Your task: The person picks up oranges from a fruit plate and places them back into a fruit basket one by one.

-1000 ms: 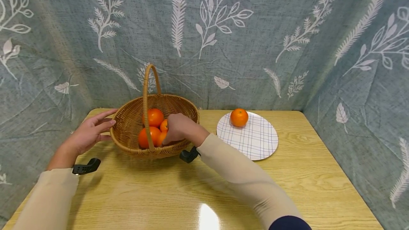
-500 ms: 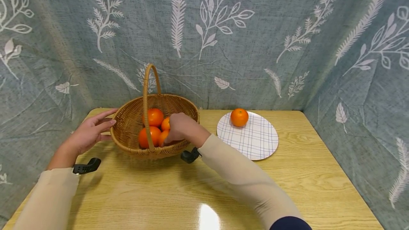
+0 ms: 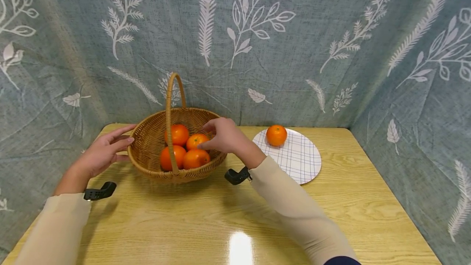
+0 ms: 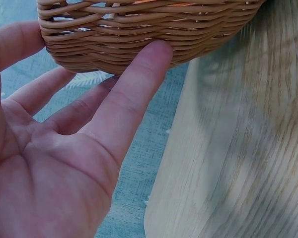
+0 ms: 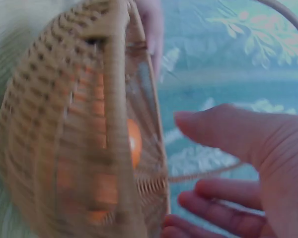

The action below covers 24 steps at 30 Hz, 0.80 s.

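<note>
A wicker basket (image 3: 147, 167) with an arched handle stands at the back left of the table. Inside lie several shiny round fruits, among them an orange (image 3: 196, 158) at the front and another orange (image 3: 196, 140) behind it. My left hand (image 3: 101, 152) touches the basket's left end with extended fingers; in the left wrist view its thumb (image 4: 131, 94) presses the woven side. My right hand (image 3: 224, 136) hovers over the basket's right rim, holding nothing. The right wrist view shows its thumb and fingers apart beside the blurred basket (image 5: 64, 148).
Right of the basket is a white checked plate (image 3: 294, 162) with one orange (image 3: 276, 135) near its back-left edge. My right forearm passes in front of part of it. A patterned grey-blue cloth (image 3: 220, 85) rises behind the wooden table (image 3: 176, 224).
My right hand has come up and right from the fruits, its fingers spreading, and the two right-hand oranges now show more fully. My left hand has stayed at the basket's end.
</note>
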Available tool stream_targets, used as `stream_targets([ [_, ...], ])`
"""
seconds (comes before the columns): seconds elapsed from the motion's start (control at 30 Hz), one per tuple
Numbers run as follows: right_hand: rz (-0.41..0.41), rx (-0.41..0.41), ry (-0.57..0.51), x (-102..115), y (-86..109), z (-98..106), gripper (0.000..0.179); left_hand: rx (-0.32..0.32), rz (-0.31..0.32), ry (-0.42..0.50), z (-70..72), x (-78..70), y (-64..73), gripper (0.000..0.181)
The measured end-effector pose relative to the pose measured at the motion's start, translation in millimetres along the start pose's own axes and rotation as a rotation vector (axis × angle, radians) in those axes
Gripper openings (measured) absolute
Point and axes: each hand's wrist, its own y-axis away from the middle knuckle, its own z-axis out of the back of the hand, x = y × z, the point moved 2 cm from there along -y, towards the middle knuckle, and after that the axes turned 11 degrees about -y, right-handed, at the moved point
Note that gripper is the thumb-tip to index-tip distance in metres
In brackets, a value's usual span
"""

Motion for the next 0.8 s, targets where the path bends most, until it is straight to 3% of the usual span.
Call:
stream_targets([
  [0.13,0.04,-0.103,-0.089,-15.5,12.7,15.0,0.055,-0.003,0.001,-0.015,0.2,-0.7,0.7,0.064],
  [0.33,0.012,-0.281,-0.221,-44.3,31.2,32.1,0.053,0.003,0.004,-0.026,-0.4,1.2,2.1,0.065],
  [0.57,0.004,-0.55,-0.429,-95.2,43.0,46.0,0.056,0.005,-0.004,-0.034,-1.3,0.5,4.4,0.065],
  [0.7,0.014,-0.71,-0.427,-125.2,47.7,55.6,0.057,0.003,-0.001,-0.042,-1.6,0.0,4.8,0.065],
  [0.8,0.008,-0.775,-0.392,-144.2,50.2,62.1,0.06,0.0,0.001,-0.046,-2.5,0.1,5.4,0.065],
])
